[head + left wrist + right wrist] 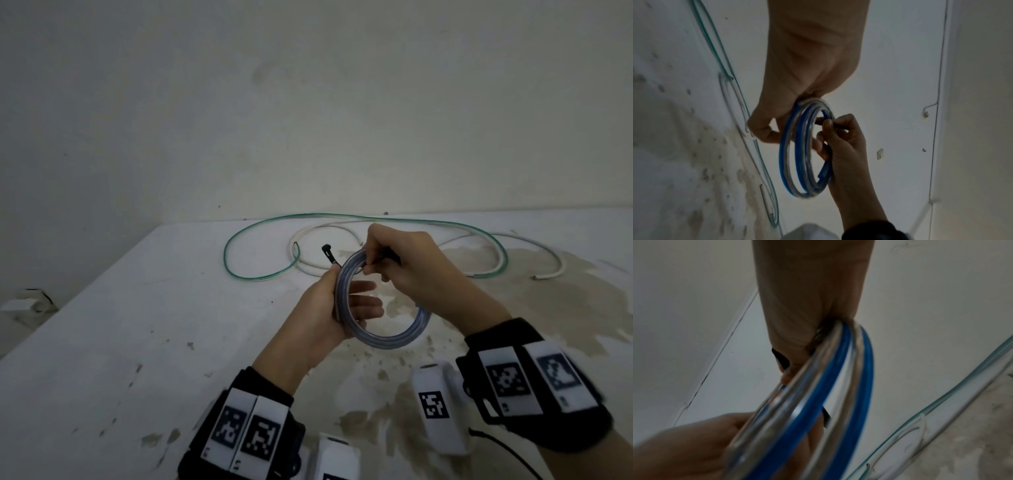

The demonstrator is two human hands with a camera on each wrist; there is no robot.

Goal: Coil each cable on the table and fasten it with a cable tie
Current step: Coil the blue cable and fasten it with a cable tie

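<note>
I hold a coil of blue and clear cable [387, 342] above the table. My left hand [342, 301] grips the coil's left side, thumb outside and fingers through the ring. At the coil's top, my right hand [373, 263] pinches a black cable tie [328, 251], whose head sticks out to the left. In the left wrist view the right hand [838, 142] holds the tie [830, 124] against the coil [795, 162]. In the right wrist view the coil [818, 394] runs up into the right hand, with black tie pieces [782, 359] beside it.
A loose green cable [308, 215] and a loose white cable [520, 236] lie in wide loops at the back of the white, stained table [137, 325], close to the wall. The table's left edge drops off to the floor.
</note>
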